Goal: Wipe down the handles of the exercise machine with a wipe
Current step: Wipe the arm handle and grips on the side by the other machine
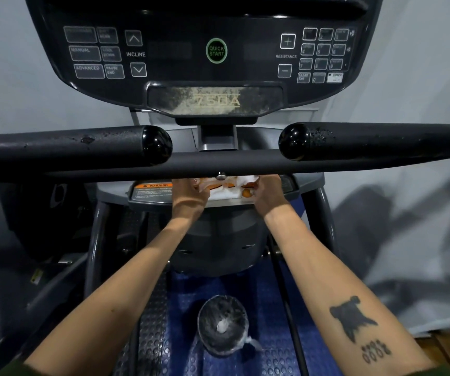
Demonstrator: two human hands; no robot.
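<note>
Between left hand [191, 198] and right hand [268, 195]; wipe [234, 189]

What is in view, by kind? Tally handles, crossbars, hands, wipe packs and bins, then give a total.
Handles: 2
Crossbar: 1
Left hand, right hand: 2
Wipe pack: 1
Bin: 1
Total: 7

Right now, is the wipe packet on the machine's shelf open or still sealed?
Open, it seems: white wipe material shows between both hands, left hand and right hand, which grip the orange packet. The crossbar hides its top.
</note>
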